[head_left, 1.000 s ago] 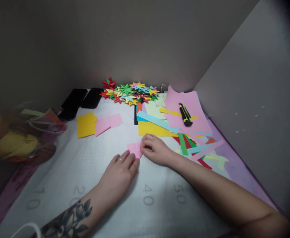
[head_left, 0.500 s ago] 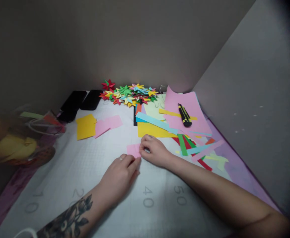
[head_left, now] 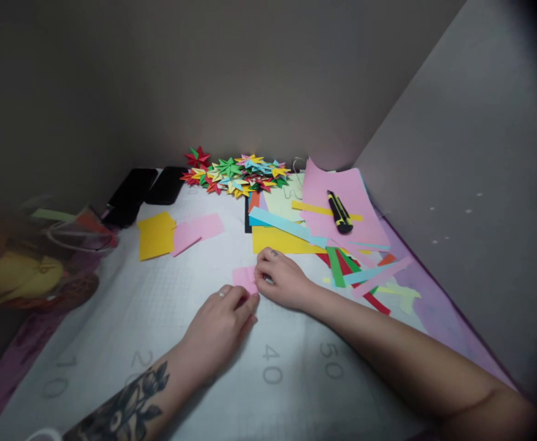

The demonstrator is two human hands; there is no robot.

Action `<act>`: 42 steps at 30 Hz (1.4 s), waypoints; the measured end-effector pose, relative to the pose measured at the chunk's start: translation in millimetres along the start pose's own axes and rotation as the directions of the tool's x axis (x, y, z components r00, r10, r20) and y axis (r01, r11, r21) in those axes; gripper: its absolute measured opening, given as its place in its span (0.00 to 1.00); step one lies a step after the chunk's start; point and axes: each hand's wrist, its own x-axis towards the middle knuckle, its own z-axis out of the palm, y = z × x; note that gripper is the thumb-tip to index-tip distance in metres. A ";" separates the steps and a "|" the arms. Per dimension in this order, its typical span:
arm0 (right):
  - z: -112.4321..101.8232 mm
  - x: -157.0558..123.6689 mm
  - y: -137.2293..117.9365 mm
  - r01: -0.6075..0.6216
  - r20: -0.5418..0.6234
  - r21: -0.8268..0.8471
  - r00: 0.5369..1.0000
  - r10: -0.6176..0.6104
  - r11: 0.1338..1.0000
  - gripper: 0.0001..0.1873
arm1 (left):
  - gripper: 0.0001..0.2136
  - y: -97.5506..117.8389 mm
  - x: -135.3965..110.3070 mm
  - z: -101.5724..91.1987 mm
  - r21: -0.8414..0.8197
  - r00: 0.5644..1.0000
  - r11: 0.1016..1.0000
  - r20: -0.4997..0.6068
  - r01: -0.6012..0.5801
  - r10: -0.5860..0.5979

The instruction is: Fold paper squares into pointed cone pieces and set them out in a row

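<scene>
A small pink paper piece (head_left: 243, 277) lies on the white gridded cutting mat (head_left: 158, 318). My left hand (head_left: 220, 324) rests on the mat with its fingers curled, fingertips pressing the paper's near edge. My right hand (head_left: 281, 279) is closed in a pinch on the paper's right edge. Both hands hold the same piece flat against the mat.
A pile of folded paper stars (head_left: 236, 173) lies at the back. Coloured sheets and strips (head_left: 333, 239) with a yellow-black utility knife (head_left: 340, 212) lie right. Yellow (head_left: 156, 235) and pink squares (head_left: 198, 230) lie left, beside two black phones (head_left: 146, 187). Grey walls enclose the back and right.
My left fingers have curled in from lying flatter and moved up to the pink paper's edge. The right hand keeps its pinch; the view has shifted slightly.
</scene>
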 end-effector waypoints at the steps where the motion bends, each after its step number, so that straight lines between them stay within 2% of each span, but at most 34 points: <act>1: 0.0 0.0 -0.2 -0.003 0.002 -0.005 1.000 0.003 1.000 0.05 | 0.14 0.0 0.2 -0.1 0.000 1.000 1.000 -0.004 0.004 -0.004; 4: 0.3 -0.1 -1.2 -0.010 0.005 -0.014 1.000 0.010 1.000 0.05 | 0.15 0.7 1.2 -0.7 0.000 1.000 1.000 -0.006 0.014 -0.014; 11: 1.5 0.2 -3.2 -0.023 -0.015 -0.042 1.000 0.022 0.999 0.05 | 0.12 3.5 1.6 -2.9 0.014 0.999 0.999 0.031 0.040 -0.040; 29: 1.0 -2.8 -3.7 -0.026 -0.016 0.001 1.000 0.026 1.000 0.05 | 0.14 4.2 1.9 0.3 0.136 0.998 0.990 0.061 0.022 -0.031; 32: -1.5 -4.4 -1.7 -0.056 -0.050 -0.023 0.997 0.055 0.998 0.08 | 0.13 3.7 1.4 0.1 0.137 0.998 0.990 0.058 0.016 -0.024; 36: -6.1 -7.5 4.6 -0.130 -0.170 -0.055 0.978 0.119 0.990 0.06 | 0.12 4.0 -0.3 0.3 0.111 0.999 0.994 0.040 0.019 -0.024; 38: -7.8 -11.3 7.1 -0.054 -0.245 -0.033 0.968 0.044 0.998 0.05 | 0.12 3.6 -1.2 0.8 0.091 0.999 0.996 0.026 0.018 -0.021; 40: -8.2 -16.5 8.0 0.150 -0.273 -0.010 0.951 -0.147 0.989 0.09 | 0.12 1.5 -2.2 1.2 0.070 1.000 0.998 0.004 0.006 -0.006; 42: -7.1 -21.7 7.8 0.359 -0.241 -0.021 0.904 -0.354 0.933 0.12 | 0.13 -3.2 -3.1 0.9 0.050 0.999 0.998 -0.025 -0.033 0.035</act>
